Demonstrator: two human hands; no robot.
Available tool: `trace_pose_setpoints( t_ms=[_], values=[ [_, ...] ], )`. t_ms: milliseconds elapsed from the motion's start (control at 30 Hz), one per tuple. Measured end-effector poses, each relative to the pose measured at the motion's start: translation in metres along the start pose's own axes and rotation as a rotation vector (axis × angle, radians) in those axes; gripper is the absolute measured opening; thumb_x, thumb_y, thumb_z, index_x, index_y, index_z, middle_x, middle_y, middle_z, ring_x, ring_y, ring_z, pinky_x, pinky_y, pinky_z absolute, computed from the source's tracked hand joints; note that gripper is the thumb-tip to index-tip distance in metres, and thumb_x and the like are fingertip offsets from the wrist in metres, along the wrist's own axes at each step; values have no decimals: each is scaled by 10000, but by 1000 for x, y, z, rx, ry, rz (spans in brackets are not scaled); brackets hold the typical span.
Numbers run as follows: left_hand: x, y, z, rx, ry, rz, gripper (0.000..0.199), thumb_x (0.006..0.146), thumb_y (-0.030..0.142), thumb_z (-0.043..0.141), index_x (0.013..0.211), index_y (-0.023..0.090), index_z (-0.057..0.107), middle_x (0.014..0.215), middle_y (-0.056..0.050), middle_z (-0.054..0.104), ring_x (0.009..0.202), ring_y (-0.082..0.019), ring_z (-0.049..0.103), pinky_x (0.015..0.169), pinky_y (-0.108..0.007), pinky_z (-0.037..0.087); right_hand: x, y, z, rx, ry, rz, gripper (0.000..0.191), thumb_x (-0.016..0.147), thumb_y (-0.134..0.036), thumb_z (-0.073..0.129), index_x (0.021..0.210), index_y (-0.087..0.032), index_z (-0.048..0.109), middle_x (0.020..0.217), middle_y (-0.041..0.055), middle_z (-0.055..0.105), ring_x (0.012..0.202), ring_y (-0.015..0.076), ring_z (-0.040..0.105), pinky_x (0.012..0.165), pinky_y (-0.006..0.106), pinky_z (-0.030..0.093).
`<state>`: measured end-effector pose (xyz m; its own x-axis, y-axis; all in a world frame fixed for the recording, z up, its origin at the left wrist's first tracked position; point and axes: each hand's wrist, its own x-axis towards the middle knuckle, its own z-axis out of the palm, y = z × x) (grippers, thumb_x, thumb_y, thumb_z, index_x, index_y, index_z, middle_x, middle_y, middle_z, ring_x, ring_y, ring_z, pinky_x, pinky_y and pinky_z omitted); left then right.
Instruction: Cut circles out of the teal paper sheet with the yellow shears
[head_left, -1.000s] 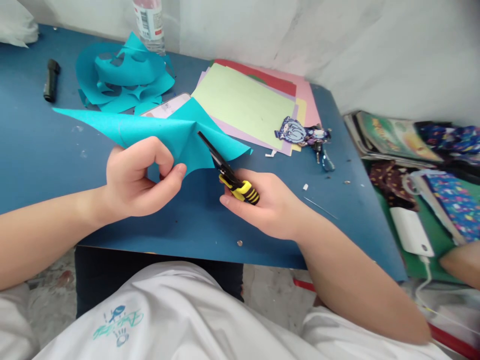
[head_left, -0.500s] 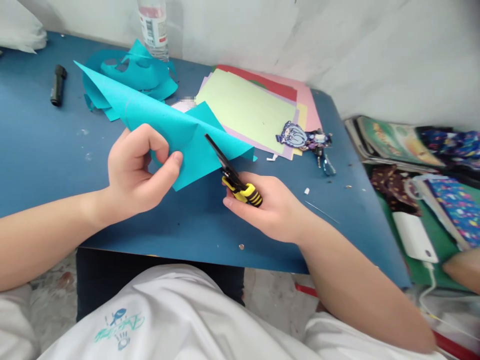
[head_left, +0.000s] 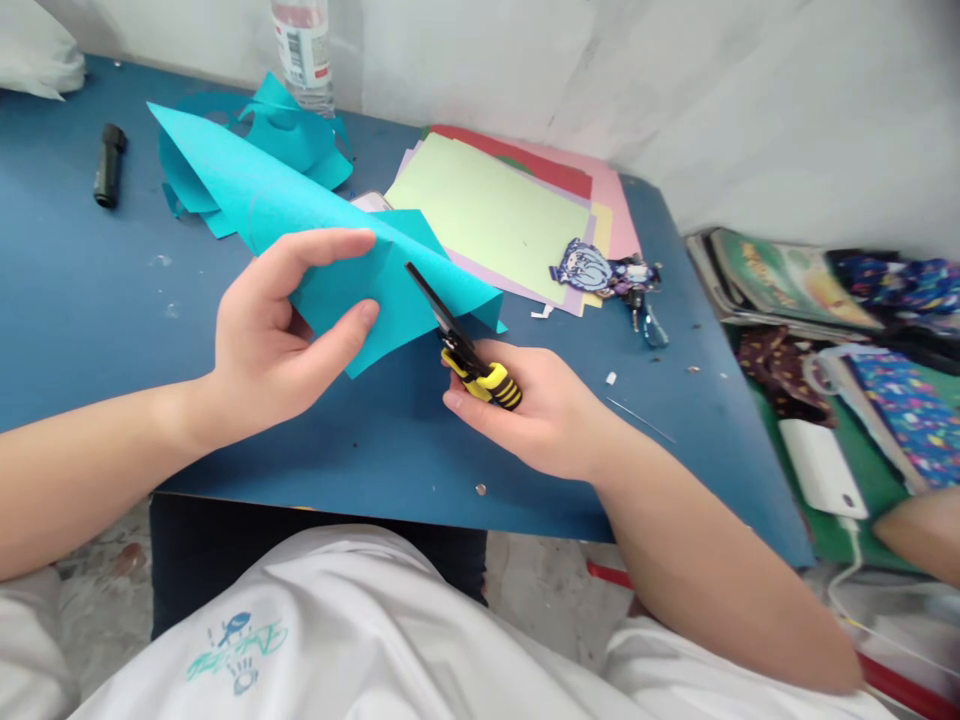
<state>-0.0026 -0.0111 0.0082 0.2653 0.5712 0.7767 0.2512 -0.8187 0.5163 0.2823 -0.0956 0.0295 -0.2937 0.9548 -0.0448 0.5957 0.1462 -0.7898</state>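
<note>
At the upper left of the frame, a white bundle (head_left: 37, 52) sits on the blue counter (head_left: 75, 320), with a black cylinder (head_left: 110, 166) lying just below it. Farther right, turquoise cut-outs (head_left: 309, 150) with holes in them lie near a bottle (head_left: 304, 55) at the top edge. Left of centre, the left hand (head_left: 266, 345) has its grip on a turquoise sheet (head_left: 341, 280) — index finger and thumb spread apart over the near face, the other fingers mostly hidden. The sheet is bent, its pointed end reaching up and left across the cut-outs. At the middle of the frame, the right hand (head_left: 544, 415) has its grip closed around the yellow-and-black handles of the scissors (head_left: 469, 360); one dark blade lies across the sheet's near face — how wide the blades stand, I cannot tell. Right of upper centre are stacked coloured papers (head_left: 495, 210), pale green on top, with a figure charm (head_left: 589, 268) over their lower right corner. At the right edge are books (head_left: 787, 275), a white corded device (head_left: 821, 467) and part of another person's arm (head_left: 922, 530).
</note>
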Motion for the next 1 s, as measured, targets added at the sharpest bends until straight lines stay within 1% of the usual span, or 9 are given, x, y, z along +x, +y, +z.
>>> trace_pose_setpoints(
  t_ms=[133,333,400,500,633,700,833,900,1000],
  values=[
    [1,2,1,-36,-15,33,498,1086,402,844,1566,386,709,1506,-12,817,1396,-285,799,1228,-474,712,-1,-1,0,-3,1,-8,282,1008,-501,741,1010,-219,724,801,24,728,674,185,582,642,327,486],
    [-2,-11,-2,-53,-61,113,842,1007,471,949,1744,377,553,1743,-43,654,1608,-356,662,1359,-550,618,-2,-3,1,-3,10,-64,243,1016,-462,743,1023,-219,730,845,33,745,734,200,618,703,341,495],
    [-3,-16,-1,-61,-70,170,881,1017,476,941,1779,361,514,1776,-59,618,1631,-374,635,1364,-574,604,-2,-3,1,7,10,-72,231,1018,-446,739,1042,-217,740,855,32,751,733,197,622,703,338,499],
    [-1,-16,3,-97,-1,263,812,1035,464,918,1754,318,570,1733,-78,662,1589,-364,679,1337,-520,633,-3,-2,2,11,11,-74,247,1013,-447,739,1080,-209,752,872,41,767,742,202,640,713,341,508],
    [3,-8,7,-118,113,258,743,972,513,967,1644,333,706,1608,-25,763,1479,-318,768,1287,-454,680,-3,-3,3,36,-3,-64,289,1010,-468,745,1135,-207,751,909,57,791,781,221,690,736,347,529],
    [3,-7,7,-128,116,239,730,960,498,982,1623,323,731,1590,-19,774,1465,-311,777,1273,-435,690,-3,-4,2,53,-12,-57,292,1009,-469,743,1138,-207,748,918,60,796,776,219,692,727,345,533],
    [-1,-12,4,-203,20,202,662,1037,528,900,1637,312,719,1595,-50,774,1446,-358,788,1238,-478,712,-4,-5,2,54,-10,-44,289,994,-464,747,1121,-205,746,919,64,803,760,216,685,714,347,532],
    [-1,-13,4,-214,29,150,525,1099,506,831,1584,316,762,1517,-57,822,1371,-364,829,1183,-492,741,-4,-4,3,42,0,-53,285,992,-466,750,1115,-208,748,916,60,802,753,212,678,714,346,528],
    [0,-8,7,-174,97,116,385,1103,438,843,1460,292,846,1347,-49,891,1199,-319,894,1023,-406,791,-4,-3,3,32,1,-62,268,999,-461,748,1106,-215,747,917,51,798,754,205,666,716,342,521]
  ],
)
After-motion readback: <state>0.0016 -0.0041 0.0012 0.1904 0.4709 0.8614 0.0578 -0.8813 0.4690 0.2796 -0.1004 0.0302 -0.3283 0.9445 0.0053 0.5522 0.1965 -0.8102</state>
